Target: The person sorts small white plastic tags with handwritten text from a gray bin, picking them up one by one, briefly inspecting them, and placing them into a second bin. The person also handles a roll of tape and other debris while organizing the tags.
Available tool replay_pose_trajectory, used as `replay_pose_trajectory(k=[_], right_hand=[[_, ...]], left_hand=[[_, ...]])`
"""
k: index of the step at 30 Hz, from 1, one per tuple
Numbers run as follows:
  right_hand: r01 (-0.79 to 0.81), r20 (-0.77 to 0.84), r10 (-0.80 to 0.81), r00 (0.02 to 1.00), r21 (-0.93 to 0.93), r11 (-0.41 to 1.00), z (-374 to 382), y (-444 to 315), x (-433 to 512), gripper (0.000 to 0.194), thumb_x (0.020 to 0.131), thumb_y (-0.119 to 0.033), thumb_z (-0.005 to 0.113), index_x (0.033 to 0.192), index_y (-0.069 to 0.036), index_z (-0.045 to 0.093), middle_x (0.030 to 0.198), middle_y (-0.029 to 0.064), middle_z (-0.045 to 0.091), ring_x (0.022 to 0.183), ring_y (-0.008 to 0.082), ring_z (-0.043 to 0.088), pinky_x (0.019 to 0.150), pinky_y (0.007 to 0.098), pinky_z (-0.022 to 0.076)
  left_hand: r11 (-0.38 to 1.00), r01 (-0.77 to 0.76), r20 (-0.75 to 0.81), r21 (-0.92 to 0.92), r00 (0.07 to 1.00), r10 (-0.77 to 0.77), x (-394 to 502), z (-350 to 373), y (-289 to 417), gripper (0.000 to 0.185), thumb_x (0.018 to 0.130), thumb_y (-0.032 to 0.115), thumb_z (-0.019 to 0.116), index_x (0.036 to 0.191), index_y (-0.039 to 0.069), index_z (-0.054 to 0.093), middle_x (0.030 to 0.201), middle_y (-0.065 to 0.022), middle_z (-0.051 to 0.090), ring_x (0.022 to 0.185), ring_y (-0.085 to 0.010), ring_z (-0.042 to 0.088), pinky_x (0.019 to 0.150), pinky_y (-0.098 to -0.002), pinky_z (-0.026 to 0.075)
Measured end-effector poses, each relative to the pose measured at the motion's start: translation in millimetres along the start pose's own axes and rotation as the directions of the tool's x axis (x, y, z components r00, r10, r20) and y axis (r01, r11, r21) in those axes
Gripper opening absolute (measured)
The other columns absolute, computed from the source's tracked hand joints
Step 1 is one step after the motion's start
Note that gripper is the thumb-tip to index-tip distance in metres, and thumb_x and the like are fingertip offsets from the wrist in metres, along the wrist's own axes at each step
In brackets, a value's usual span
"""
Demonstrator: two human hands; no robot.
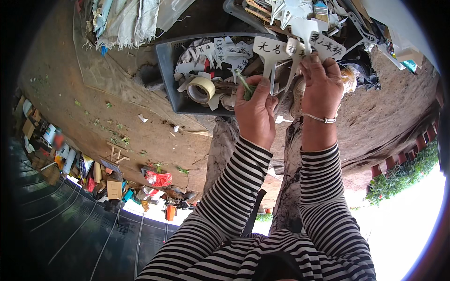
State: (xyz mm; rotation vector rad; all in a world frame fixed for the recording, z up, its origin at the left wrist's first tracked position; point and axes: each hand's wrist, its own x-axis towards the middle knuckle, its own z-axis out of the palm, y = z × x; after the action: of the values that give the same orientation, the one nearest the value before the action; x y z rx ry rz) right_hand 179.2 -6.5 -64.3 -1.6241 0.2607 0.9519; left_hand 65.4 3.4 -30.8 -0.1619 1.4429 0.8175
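Note:
My left hand [257, 112] pinches a short green stem cutting [248, 86] with a leaf between thumb and fingers. A white T-shaped plastic plant label [270, 49] with handwriting runs down to the same fingers. My right hand [320, 86] has its fingertips closed around white plant labels, among them a tilted handwritten one [327, 45]; which of them it grips is partly hidden. Another marked label [294, 49] hangs between the hands. Below them is a grey plastic crate [168, 79] holding several labels [225, 52] and a roll of tape [200, 90].
Beyond the crate lie more white labels [291, 8] and a paintbrush [321, 12]. A woven plastic sheet [128, 26] is at upper left. One label [283, 119] lies on the dirt floor [168, 147] between my legs. Potted plants [404, 175] line the right side.

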Motion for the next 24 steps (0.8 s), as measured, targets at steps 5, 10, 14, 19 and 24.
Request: replay_pose_trajectory(k=[5, 10, 14, 19, 24], right_hand=[[0.044, -0.006, -0.043, 0.999, 0.080, 0.996, 1, 0, 3, 0.013, 0.086, -0.003, 0.064, 0.096, 0.005, 0.061, 0.092, 0.0092, 0.065, 0.082, 0.0139, 0.063, 0.076, 0.0264, 0.0552], [0.099, 0.026, -0.096, 0.995, -0.172, 0.980, 6, 14, 6, 0.008, 0.089, -0.003, 0.064, 0.090, -0.002, 0.056, 0.089, 0.0068, 0.066, 0.083, 0.0134, 0.065, 0.076, 0.0249, 0.0551], [0.195, 0.202, -0.109, 0.973, -0.479, 0.856, 19, 57, 1, 0.017, 0.084, -0.009, 0.071, 0.093, 0.003, 0.064, 0.082, 0.0044, 0.066, 0.072, 0.0100, 0.058, 0.063, 0.0237, 0.0476], [0.065, 0.190, 0.000, 0.982, -0.336, 0.939, 30, 86, -5, 0.024, 0.082, -0.015, 0.073, 0.096, 0.003, 0.065, 0.082, 0.0060, 0.068, 0.072, 0.0092, 0.060, 0.064, 0.0224, 0.0484], [-0.487, 0.387, 0.496, 0.777, -0.130, 0.864, 20, 47, -23, 0.009, 0.095, -0.008, 0.054, 0.101, -0.002, 0.056, 0.080, 0.0019, 0.058, 0.058, 0.0054, 0.051, 0.067, 0.0259, 0.0512]], left_hand=[[1.000, 0.001, 0.048, -0.002, 0.999, -0.001, 3, -12, 3, 0.011, 0.087, 0.004, 0.066, 0.095, 0.007, 0.060, 0.082, 0.0012, 0.060, 0.066, -0.0060, 0.053, 0.061, -0.0213, 0.043], [0.994, -0.074, -0.033, 0.086, 0.996, 0.077, 10, -28, 12, 0.011, 0.088, 0.005, 0.065, 0.096, 0.005, 0.059, 0.081, -0.0010, 0.059, 0.063, -0.0068, 0.051, 0.061, -0.0204, 0.042], [0.989, -0.134, -0.157, 0.063, 0.977, 0.143, 13, -43, 27, 0.017, 0.091, 0.009, 0.063, 0.107, 0.005, 0.058, 0.081, 0.0006, 0.058, 0.060, -0.0049, 0.047, 0.057, -0.0202, 0.041], [0.975, -0.192, -0.193, 0.115, 0.958, 0.211, 22, -58, 28, 0.024, 0.091, 0.012, 0.064, 0.114, 0.006, 0.059, 0.086, 0.0025, 0.057, 0.062, -0.0038, 0.045, 0.057, -0.0198, 0.039], [0.985, -0.139, -0.130, 0.105, 0.980, 0.152, 15, -45, 28, 0.031, 0.089, 0.013, 0.068, 0.118, 0.006, 0.059, 0.093, 0.0034, 0.058, 0.072, -0.0028, 0.050, 0.059, -0.0191, 0.039]])
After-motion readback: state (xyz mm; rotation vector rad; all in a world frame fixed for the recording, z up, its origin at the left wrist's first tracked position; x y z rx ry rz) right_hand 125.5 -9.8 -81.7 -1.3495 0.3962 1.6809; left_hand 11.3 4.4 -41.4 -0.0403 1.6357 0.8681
